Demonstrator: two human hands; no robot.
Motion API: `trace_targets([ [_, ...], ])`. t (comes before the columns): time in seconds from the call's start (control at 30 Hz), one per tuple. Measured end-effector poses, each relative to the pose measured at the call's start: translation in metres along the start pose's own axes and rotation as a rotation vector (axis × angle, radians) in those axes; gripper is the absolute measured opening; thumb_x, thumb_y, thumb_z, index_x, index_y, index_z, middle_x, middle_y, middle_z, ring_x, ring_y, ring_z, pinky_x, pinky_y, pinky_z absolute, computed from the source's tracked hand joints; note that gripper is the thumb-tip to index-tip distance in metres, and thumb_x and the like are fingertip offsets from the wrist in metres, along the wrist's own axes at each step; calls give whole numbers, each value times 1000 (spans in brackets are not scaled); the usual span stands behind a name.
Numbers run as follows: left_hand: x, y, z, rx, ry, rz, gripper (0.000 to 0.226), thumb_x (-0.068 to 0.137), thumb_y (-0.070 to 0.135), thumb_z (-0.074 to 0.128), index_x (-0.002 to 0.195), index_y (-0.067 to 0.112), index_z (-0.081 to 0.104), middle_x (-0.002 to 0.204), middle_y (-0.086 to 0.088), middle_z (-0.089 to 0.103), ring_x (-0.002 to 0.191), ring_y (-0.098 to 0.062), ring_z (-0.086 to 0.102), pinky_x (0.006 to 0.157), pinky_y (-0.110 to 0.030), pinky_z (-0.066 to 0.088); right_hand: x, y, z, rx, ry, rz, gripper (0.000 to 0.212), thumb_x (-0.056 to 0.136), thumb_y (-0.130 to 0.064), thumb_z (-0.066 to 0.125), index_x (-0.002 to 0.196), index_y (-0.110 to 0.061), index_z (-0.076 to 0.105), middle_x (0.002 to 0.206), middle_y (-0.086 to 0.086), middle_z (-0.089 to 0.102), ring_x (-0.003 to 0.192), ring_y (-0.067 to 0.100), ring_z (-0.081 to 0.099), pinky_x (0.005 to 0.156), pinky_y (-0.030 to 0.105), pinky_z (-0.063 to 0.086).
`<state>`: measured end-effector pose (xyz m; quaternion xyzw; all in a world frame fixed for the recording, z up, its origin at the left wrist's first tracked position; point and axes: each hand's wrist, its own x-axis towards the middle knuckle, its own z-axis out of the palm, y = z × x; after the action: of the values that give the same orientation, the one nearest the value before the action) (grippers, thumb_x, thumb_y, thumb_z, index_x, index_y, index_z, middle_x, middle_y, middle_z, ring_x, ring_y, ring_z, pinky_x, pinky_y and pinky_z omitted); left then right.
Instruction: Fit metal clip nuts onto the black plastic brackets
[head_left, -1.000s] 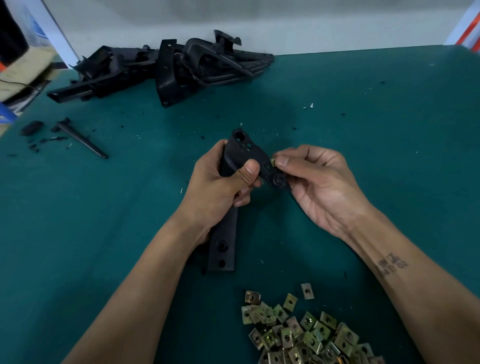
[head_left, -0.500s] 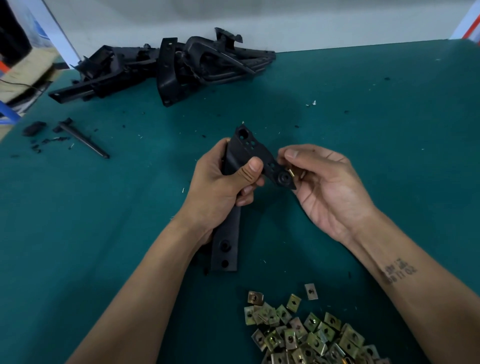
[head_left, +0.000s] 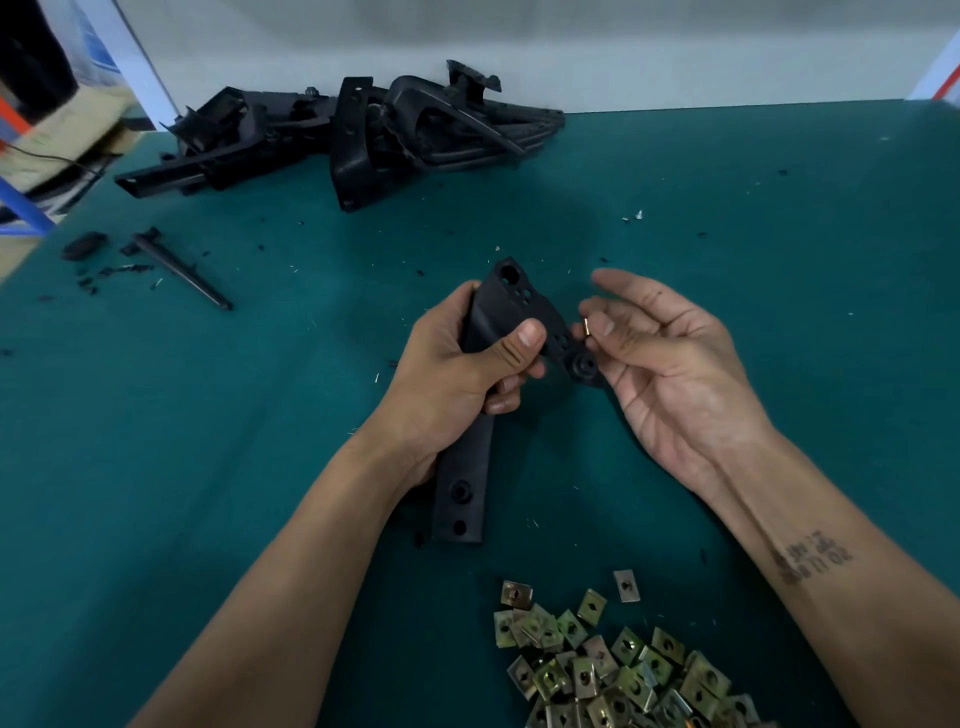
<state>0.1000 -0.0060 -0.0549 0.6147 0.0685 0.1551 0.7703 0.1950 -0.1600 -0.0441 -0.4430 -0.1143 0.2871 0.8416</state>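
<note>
My left hand (head_left: 457, 364) grips a long black plastic bracket (head_left: 514, 301) around its middle, thumb across the front. The bracket's lower end (head_left: 460, 506) rests on the green table, and its upper arm angles right to a round boss (head_left: 583, 365). My right hand (head_left: 670, 358) is palm up just right of that arm, with the outer fingers spread. Its thumb and a fingertip pinch a small brass clip nut (head_left: 586, 326) at the bracket's edge. A heap of clip nuts (head_left: 597, 665) lies near the front edge.
A pile of black plastic brackets (head_left: 363, 130) lies at the back left against the wall. A thin black rod (head_left: 182, 270) and small black scraps (head_left: 83, 244) lie at the left. Plastic crumbs dot the green table (head_left: 779, 234).
My right hand has turned palm up and spread its fingers, and the clip nut has shifted along the bracket's upper arm edge. My left hand keeps the same grip on the bracket.
</note>
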Motion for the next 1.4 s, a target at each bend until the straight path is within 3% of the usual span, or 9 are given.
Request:
trace_targets([
  [0.23, 0, 1, 0, -3, -33, 0, 30, 88, 23, 71, 101, 5, 50, 70, -7, 59, 50, -9, 47, 44, -21, 38, -3, -5, 2, -30, -46, 3, 33, 75, 7, 67, 107, -2, 69, 89, 11, 76, 79, 16, 73, 73, 21, 57],
  [0.4, 0, 1, 1, -5, -28, -11, 25, 90, 19, 68, 102, 6, 50, 68, -6, 60, 49, -9, 44, 43, -21, 37, -4, -6, 4, -52, -59, 10, 35, 78, 8, 61, 111, -4, 68, 91, 7, 74, 82, 13, 70, 74, 28, 58],
  [0.57, 0, 1, 1, -5, -33, -16, 23, 90, 17, 67, 100, 6, 49, 68, -6, 59, 48, -9, 43, 43, -21, 36, -2, -8, 3, -25, 46, -24, 37, 86, 24, 48, 107, 0, 67, 85, 9, 72, 84, 23, 75, 72, 21, 58],
  [0.7, -1, 2, 1, -3, -41, -16, 24, 90, 18, 68, 99, 6, 50, 68, -7, 59, 48, -10, 42, 43, -21, 37, -1, -12, 3, 11, 55, 23, 43, 86, 22, 50, 122, 1, 60, 94, 19, 75, 83, 30, 76, 71, 20, 59],
  [0.83, -1, 2, 1, -6, -46, -17, 24, 90, 18, 67, 101, 6, 50, 69, -8, 59, 49, -10, 42, 44, -21, 37, 1, -13, 0, 97, 76, 96, 42, 86, 21, 48, 126, 7, 55, 90, 23, 74, 90, 34, 76, 72, 18, 59],
  [0.97, -1, 3, 1, -6, -49, -15, 23, 90, 17, 67, 99, 6, 49, 68, -7, 59, 49, -11, 41, 43, -22, 37, -1, -14, 1, 166, 17, 136, 39, 78, 10, 59, 117, 4, 61, 95, 19, 76, 99, 33, 75, 73, 19, 59],
  [1.17, -1, 3, 0, 1, -70, -30, 23, 90, 18, 68, 99, 6, 50, 70, -9, 60, 49, -12, 42, 44, -22, 37, -2, -17, 0, -142, -15, 5, 29, 77, 3, 66, 106, 1, 66, 91, 19, 77, 78, 23, 76, 70, 21, 59],
  [1.4, -1, 4, 1, 7, -69, -32, 24, 89, 16, 66, 101, 6, 48, 68, -8, 59, 48, -12, 40, 43, -22, 36, -2, -25, -7, -179, -48, 47, 17, 73, 2, 70, 86, -2, 80, 91, 19, 77, 81, 25, 77, 72, 19, 58],
])
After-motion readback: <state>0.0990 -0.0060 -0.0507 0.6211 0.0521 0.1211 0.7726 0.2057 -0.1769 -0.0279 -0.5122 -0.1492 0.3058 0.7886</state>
